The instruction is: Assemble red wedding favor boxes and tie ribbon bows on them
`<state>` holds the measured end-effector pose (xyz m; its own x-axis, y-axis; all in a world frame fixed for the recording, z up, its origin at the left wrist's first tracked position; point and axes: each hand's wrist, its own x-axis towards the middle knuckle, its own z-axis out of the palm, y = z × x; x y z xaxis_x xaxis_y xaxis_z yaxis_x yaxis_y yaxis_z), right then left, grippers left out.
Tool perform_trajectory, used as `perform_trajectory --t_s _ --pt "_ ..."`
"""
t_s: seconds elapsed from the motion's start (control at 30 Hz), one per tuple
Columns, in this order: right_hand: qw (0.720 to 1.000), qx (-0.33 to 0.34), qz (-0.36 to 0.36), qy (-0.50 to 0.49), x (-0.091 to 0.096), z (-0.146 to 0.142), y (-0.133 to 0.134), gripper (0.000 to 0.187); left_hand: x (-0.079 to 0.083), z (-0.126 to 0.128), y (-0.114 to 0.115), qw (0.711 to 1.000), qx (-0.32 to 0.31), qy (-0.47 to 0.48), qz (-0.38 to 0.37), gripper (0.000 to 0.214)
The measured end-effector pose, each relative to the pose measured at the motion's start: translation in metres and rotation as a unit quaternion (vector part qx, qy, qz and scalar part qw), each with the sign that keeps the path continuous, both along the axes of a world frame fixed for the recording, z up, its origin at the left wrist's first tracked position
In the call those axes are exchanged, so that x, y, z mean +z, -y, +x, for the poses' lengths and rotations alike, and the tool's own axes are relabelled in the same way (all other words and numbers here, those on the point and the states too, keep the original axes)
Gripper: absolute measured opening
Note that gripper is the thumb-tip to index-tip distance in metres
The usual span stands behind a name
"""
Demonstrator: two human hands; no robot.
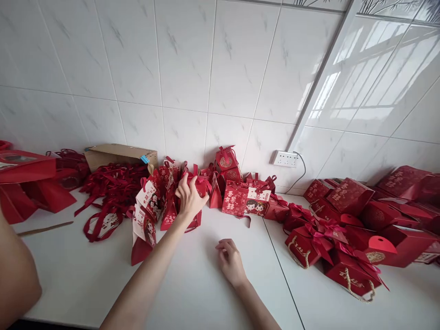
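Observation:
My left hand [191,196] reaches into a cluster of small red gift boxes by the wall. Its fingers and thumb are bent over the top of a red gift box [203,184], which the hand partly hides. Just left of it stand white-and-red boxes [150,197] with cartoon figures and ribbon handles. My right hand [231,262] rests over the white table, its fingers curled in and nothing visible in them. Beyond it lies a wide red box [236,199] with white lettering and a cartoon couple.
An open cardboard box [120,151] stands at the wall behind a heap of dark red ribbons [112,185]. Larger red boxes with rope handles [355,275] are piled on the right. A person's arm [17,270] shows at the left edge. A power strip [285,158] is on the wall.

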<state>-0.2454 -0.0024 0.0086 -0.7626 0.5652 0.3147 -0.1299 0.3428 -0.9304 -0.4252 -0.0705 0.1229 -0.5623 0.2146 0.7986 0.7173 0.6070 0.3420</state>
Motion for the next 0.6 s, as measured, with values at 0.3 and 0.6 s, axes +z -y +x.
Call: perform_trajectory --t_s 0.3,0.6 --pt "0.953 -0.215 -0.204 -0.055 0.018 0.062 -0.064 0.037 -0.076 0.119 0.046 0.822 -0.565 -0.034 -0.058 0.087" --pt "0.986 -0.035 -0.114 0.113 0.043 0.142 -0.025 0.044 -0.086 0.153 0.066 0.781 -0.370 0.488 0.123 0.040"
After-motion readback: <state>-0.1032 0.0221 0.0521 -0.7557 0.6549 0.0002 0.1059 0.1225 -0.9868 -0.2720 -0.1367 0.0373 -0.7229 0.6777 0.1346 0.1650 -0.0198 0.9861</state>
